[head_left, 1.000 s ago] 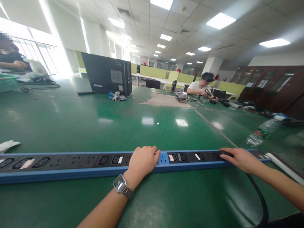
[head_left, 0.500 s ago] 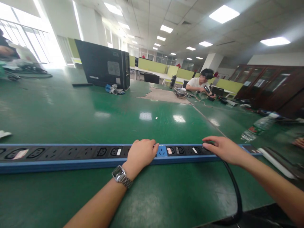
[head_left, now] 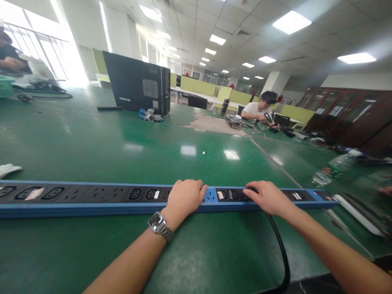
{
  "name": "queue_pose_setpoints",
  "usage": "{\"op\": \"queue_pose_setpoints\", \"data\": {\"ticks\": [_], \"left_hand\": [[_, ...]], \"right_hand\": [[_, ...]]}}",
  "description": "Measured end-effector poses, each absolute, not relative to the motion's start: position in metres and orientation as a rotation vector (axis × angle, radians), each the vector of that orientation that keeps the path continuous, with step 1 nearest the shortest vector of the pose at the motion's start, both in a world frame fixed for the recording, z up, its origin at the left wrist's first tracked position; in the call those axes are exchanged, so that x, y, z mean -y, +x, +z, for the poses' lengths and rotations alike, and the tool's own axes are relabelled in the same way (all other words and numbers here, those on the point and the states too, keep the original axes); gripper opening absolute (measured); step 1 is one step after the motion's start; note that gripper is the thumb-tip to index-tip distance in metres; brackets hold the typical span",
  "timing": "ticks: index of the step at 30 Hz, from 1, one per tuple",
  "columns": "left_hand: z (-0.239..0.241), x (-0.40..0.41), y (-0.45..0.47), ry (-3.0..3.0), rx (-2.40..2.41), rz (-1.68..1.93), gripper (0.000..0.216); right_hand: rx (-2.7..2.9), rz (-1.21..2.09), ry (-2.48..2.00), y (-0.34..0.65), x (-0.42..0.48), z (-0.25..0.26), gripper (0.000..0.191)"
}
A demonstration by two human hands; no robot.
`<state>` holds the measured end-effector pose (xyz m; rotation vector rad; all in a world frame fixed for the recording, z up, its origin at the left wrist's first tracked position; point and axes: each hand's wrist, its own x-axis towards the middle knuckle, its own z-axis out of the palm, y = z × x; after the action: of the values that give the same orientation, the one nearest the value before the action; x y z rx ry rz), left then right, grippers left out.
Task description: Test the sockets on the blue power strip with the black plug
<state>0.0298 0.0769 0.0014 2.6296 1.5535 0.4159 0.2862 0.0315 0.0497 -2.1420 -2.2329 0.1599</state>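
A long blue-edged power strip (head_left: 101,194) with black sockets and one blue socket (head_left: 210,195) lies across the green table. My left hand (head_left: 186,197), with a watch (head_left: 161,226) on its wrist, is closed over the strip just left of the blue socket; its fingertips are hidden behind the far edge. Right of that socket, my right hand (head_left: 266,197) pinches the end of a thick black cord, mostly covered by the fingers, at the black sockets. Whether the plug is seated cannot be seen. The black power cord (head_left: 281,245) loops down from this hand past the table's near edge.
Behind stands a black computer case (head_left: 137,83) with gloves (head_left: 150,115) beside it. A plastic bottle (head_left: 335,167) leans at the right, near a white-edged object (head_left: 359,214). One person (head_left: 254,109) sits across the table, another (head_left: 10,57) at far left.
My right hand has moved left along the strip with the cord end, nearer the blue socket. The cord loop has shifted left too. My left hand keeps its place on the strip.
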Motion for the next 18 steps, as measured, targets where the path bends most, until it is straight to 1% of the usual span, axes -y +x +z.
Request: {"op": "queue_pose_setpoints", "data": {"ticks": [4, 6, 8, 10, 12, 15, 16, 18], "left_hand": [[0.001, -0.076, 0.029, 2.632, -1.569, 0.419, 0.04], [0.002, -0.076, 0.029, 2.631, -1.578, 0.42, 0.041], [0.003, -0.076, 0.03, 2.624, -1.582, 0.418, 0.041], [0.004, -0.076, 0.03, 2.616, -1.582, 0.414, 0.041], [0.005, -0.076, 0.03, 2.604, -1.591, 0.415, 0.041], [0.006, -0.075, 0.029, 2.575, -1.657, 0.422, 0.04], [0.005, -0.075, 0.029, 2.566, -1.683, 0.425, 0.039], [0.004, -0.074, 0.029, 2.562, -1.712, 0.434, 0.039]], "right_hand": [[2.217, -0.014, -2.313, 0.276, -0.031, 0.042, 0.038], [2.196, -0.007, -2.278, 0.278, -0.033, 0.05, 0.035], [2.049, 0.072, -2.146, 0.284, -0.033, 0.068, 0.036], [1.794, 0.156, -2.021, 0.285, -0.032, 0.086, 0.043], [1.643, 0.318, -1.955, 0.272, -0.03, 0.094, 0.047], [1.766, 0.628, -1.92, 0.233, -0.033, 0.083, 0.038], [1.834, 0.657, -1.925, 0.219, -0.036, 0.075, 0.033], [1.947, 0.597, -1.965, 0.197, -0.042, 0.062, 0.028]]}}
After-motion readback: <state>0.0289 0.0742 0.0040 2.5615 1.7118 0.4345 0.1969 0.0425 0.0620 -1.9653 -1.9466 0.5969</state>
